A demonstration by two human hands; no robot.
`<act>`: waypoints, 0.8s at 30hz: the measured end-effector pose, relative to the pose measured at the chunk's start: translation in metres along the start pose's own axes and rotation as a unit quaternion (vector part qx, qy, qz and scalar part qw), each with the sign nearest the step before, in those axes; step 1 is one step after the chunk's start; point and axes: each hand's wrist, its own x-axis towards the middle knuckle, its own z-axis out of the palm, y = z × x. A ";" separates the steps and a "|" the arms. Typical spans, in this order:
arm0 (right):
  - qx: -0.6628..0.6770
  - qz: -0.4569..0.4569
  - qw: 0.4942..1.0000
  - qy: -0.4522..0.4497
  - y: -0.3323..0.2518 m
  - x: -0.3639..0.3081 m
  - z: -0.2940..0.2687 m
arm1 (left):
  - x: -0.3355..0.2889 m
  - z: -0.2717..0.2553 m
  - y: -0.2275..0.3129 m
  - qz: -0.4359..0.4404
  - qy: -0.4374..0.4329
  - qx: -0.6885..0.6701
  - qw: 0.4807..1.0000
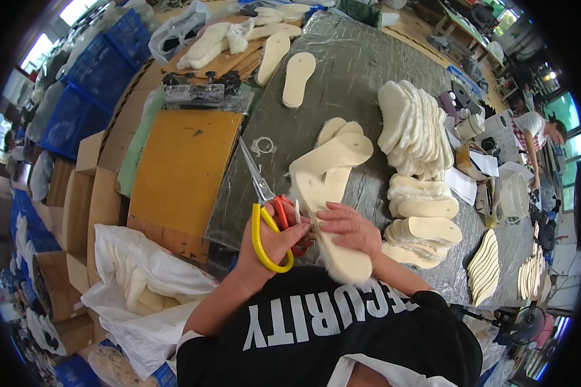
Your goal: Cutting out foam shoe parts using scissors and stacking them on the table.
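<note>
Cream-coloured, fleece-fringed, the long shoe insole [348, 263] is clamped in the right hand [350, 227], whose fingers lie across its narrow middle, apparently to steady it at the near edge of the dark, film-covered worktop [365, 61]. Just beside it, the left hand [272, 240] is closed around the steel scissors with yellow and red handles [259, 240]; the blades point outward over the worktop, which likely keeps the tips clear of both hands. Fingers and handles overlap, so whether the left fingertips also touch the insole is hard to tell. Beyond lie several crossed cream insoles [352, 149], near enough for an easy reach. To the right, a leaning row of thick white fleece insoles [412, 126] and a fanned pile of flatter cream insoles [426, 232] seem grouped by kind. Leftward sits an ochre rectangular board [181, 168], with a crumpled white plastic bag [132, 322] holding more pale pieces below it.
</note>
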 end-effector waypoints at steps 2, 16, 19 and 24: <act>0.084 0.210 0.973 0.050 -0.004 -0.004 0.005 | 0.007 -0.002 -0.002 -0.002 0.019 0.011 1.000; 0.424 0.337 0.791 0.286 0.000 -0.017 0.005 | -0.009 -0.059 0.002 0.252 0.071 0.637 0.725; 0.432 0.312 0.794 0.293 0.002 -0.012 0.002 | -0.026 -0.062 0.005 0.203 -0.058 0.694 0.689; 0.434 0.284 0.802 0.297 0.004 -0.008 0.004 | -0.026 -0.051 0.008 0.231 -0.119 0.740 0.620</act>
